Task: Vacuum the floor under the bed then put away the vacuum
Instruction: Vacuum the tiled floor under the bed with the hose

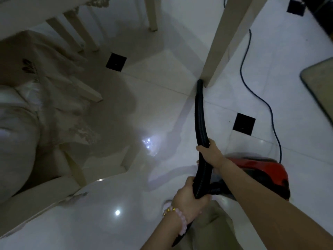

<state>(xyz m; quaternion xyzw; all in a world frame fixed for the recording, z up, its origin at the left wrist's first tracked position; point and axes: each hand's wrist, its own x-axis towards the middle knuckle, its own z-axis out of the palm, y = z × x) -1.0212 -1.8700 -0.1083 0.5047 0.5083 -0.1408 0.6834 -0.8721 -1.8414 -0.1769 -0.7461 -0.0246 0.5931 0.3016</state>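
A black ribbed vacuum hose (200, 120) runs forward over the glossy white tiled floor (158, 109). Its open end touches the foot of a cream bed leg (223, 44). My right hand (210, 154) grips the hose further up. My left hand (189, 193), with a pink bead bracelet at the wrist, grips it lower down, where it bends back. The red vacuum body (259, 170) sits on the floor at the right, partly hidden behind my right forearm. A blue-black power cord (259, 98) trails from it across the tiles.
Cream bed slats and legs (81, 82) stand at the left, with beige bedding (41, 83) hanging down to the floor. A second leg (152, 13) stands at the top. Black inset tiles (116, 62) dot the floor. A mat edge (320, 82) lies at the right.
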